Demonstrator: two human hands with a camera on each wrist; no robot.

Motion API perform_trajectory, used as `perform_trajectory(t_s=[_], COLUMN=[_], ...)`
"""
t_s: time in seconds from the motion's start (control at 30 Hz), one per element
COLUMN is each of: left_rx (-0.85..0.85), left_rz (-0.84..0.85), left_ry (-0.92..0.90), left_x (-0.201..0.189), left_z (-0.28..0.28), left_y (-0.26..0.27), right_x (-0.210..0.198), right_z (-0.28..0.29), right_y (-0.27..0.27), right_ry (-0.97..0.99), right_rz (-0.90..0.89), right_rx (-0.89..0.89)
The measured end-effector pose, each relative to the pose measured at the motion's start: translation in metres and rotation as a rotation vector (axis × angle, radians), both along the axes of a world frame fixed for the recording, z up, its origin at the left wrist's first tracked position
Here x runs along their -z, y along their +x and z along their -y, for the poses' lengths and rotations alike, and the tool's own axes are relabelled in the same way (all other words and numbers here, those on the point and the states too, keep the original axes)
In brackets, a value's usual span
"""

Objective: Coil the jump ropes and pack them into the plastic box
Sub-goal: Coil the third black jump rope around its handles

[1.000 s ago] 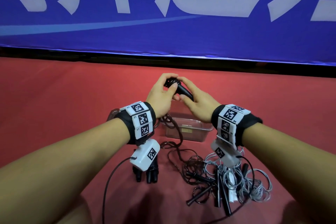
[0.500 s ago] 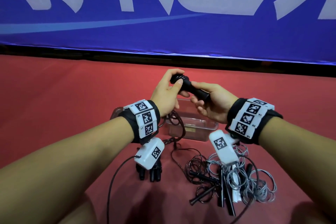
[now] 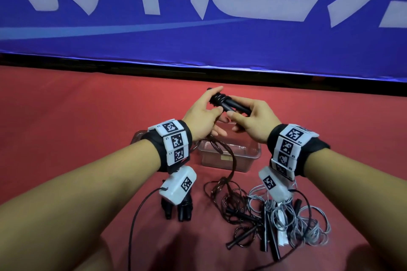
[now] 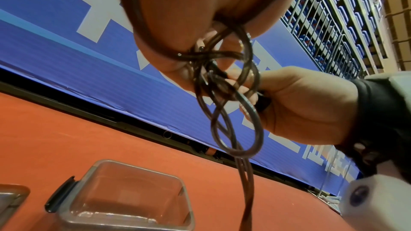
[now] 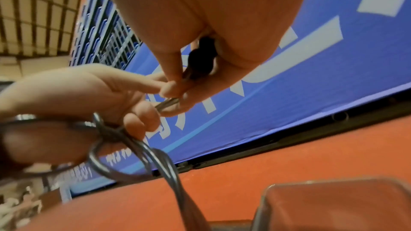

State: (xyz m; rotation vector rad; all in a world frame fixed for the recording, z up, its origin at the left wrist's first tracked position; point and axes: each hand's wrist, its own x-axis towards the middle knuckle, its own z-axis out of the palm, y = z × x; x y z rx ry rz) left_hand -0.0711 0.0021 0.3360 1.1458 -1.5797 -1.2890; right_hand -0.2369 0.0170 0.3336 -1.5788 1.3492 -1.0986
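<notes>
Red floor mat (image 3: 66,116), blue banner (image 3: 198,50) with white lettering across the top of the head view. Both hands raised at frame centre, above a clear plastic box (image 3: 253,156) that sits open on the mat.

Left hand (image 3: 200,121): fingers curled round the wrapped end of the black handles (image 3: 229,105), thumb on top, cord loops (image 4: 233,94) caught under the lower fingers. Right hand (image 3: 253,121): thumb and fingers clenched on the other end of the same handles.

Dark jump rope (image 3: 222,154) hangs from the left hand, crosses in front of the box, and runs down to a tangled heap of black and grey ropes (image 3: 275,222) at lower centre-right. A coiled black bundle (image 3: 176,209) lies lower centre-left, partly hidden behind the left wrist camera. A second container's edge (image 3: 138,136) shows just left of the box.
</notes>
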Motion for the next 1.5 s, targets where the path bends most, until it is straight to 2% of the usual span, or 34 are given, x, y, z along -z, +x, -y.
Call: perform_trajectory(t_s=[0.23, 0.37, 0.47, 0.53, 0.67, 0.73, 0.8, 0.9, 0.97, 1.03, 1.1, 1.27, 1.33, 1.5], left_rx=[-0.153, -0.155, -0.161, -0.178, -0.154, -0.118, -0.099, -0.094, -0.092, -0.065, -0.033, 0.031, 0.026, 0.033], left_rz=[0.077, 0.098, 0.109, 0.165, 0.214, 0.202, 0.184, 0.160, 0.163, 0.160, 0.142, 0.093, 0.087, 0.075], left_ry=[-0.204, -0.241, -0.266, -0.294, -0.346, -0.351, -0.362, -0.376, -0.355, -0.292, -0.205, -0.054, -0.026, -0.008], left_x=[-0.001, -0.003, 0.001, 0.001, -0.002, -0.002, -0.001, -0.003, -0.004, -0.005, -0.006, -0.005, -0.003, 0.000], left_z=[0.005, 0.005, 0.005, 0.003, -0.001, -0.003, -0.005, -0.008, -0.007, -0.003, -0.001, 0.002, 0.002, -0.002], left_y=[0.004, 0.007, 0.008, 0.009, 0.009, 0.010, 0.011, 0.010, 0.012, 0.013, 0.013, 0.013, 0.012, 0.006], right_x=[-0.003, -0.004, -0.003, -0.005, -0.019, -0.023, -0.023, -0.021, -0.020, -0.017, -0.013, -0.003, 0.000, -0.003], right_z=[-0.002, -0.002, -0.003, -0.003, -0.007, -0.009, -0.010, -0.009, -0.005, -0.002, -0.002, 0.001, 0.003, -0.002], right_y=[0.005, 0.008, 0.008, 0.010, 0.016, 0.013, 0.007, 0.004, 0.009, 0.014, 0.017, 0.010, 0.011, 0.015], right_ry=[-0.289, -0.327, -0.278, -0.148, 0.278, 0.441, 0.551, 0.632, 0.587, 0.470, 0.345, 0.089, 0.044, 0.002], right_rz=[-0.378, -0.445, -0.445, -0.350, 0.182, 0.340, 0.400, 0.394, 0.421, 0.389, 0.309, -0.011, -0.123, -0.238], right_rx=[0.064, 0.088, 0.086, 0.106, 0.018, -0.008, -0.051, -0.179, -0.172, -0.081, -0.010, -0.051, -0.039, -0.022])
